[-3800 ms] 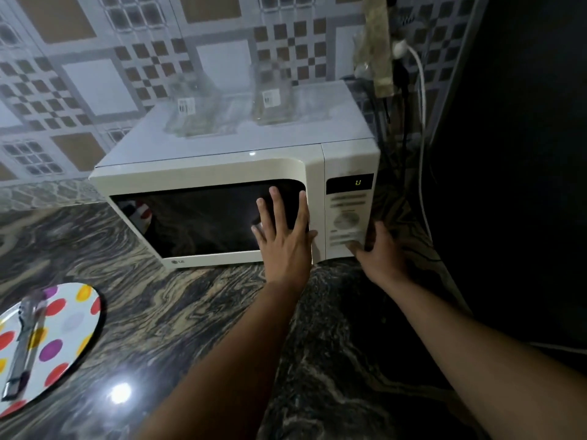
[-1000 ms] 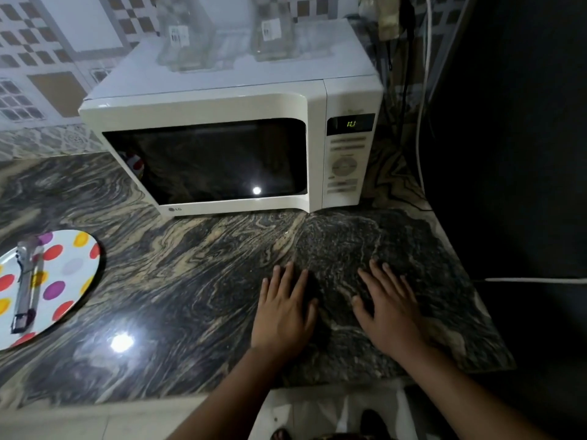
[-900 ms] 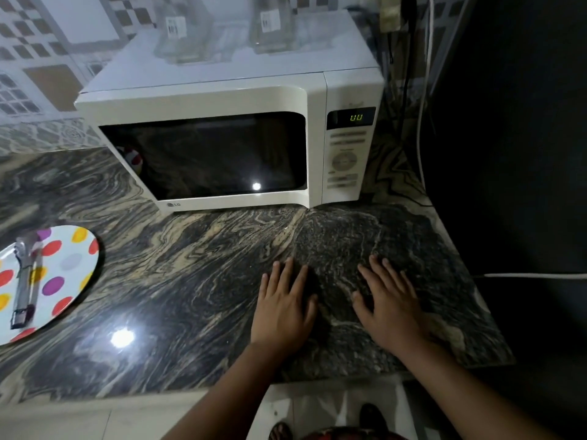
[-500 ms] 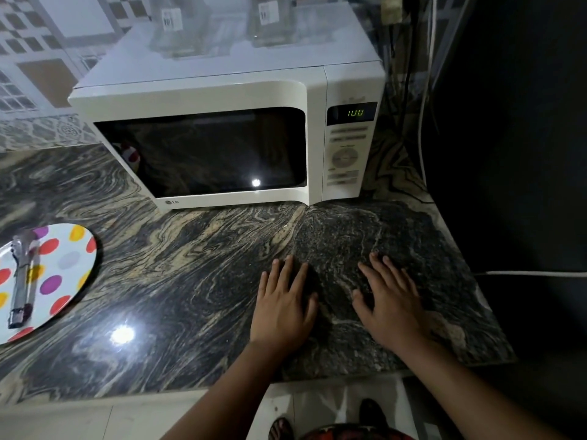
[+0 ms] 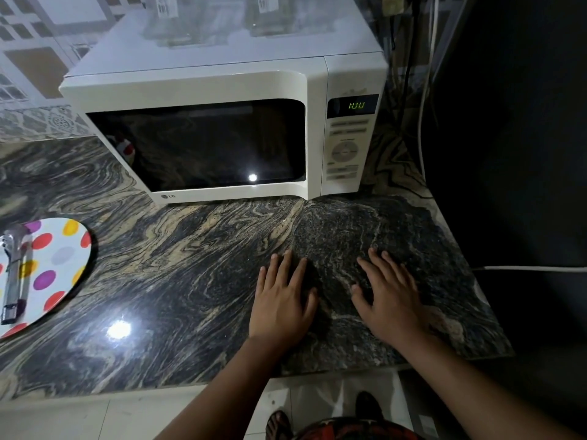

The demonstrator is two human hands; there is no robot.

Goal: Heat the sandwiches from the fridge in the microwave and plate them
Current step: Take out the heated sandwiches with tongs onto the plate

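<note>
Counter (image 5: 178, 281): dark marbled stone, polished; its near edge runs left to right just behind the wrists, with pale floor tiles below. Right end stops at a dark panel (image 5: 514, 138). A broad bare stretch lies between the microwave front and the near edge, widest at centre and left of the hands.

Microwave (image 5: 222, 90): white, far centre, standing on the counter. Long axis left to right, slightly skewed, left end farther back. Door (image 5: 203, 144) shut, dark glass facing near; nothing can be made out inside. Control panel (image 5: 347, 144) on the right end, green digits lit on the display (image 5: 355, 106), not sharp enough to read surely. Clear containers (image 5: 178, 23) with labels sit on its top, near the far edge.

Plate (image 5: 68, 249): white with coloured dots, near left, partly cut by the frame edge. Metal tongs (image 5: 16, 274) lie on it, long axis near to far. Sandwiches not seen.

Left hand (image 5: 281, 300): flat on the counter, palm down, fingers straight and slightly spread, holding nothing; well short of the microwave.

Right hand (image 5: 390, 296): flat beside it, fingers spread, holding nothing; a gap of bare stone between the two.

White cable (image 5: 422, 106): hangs behind the microwave's right side; another runs along the dark panel at the right.
</note>
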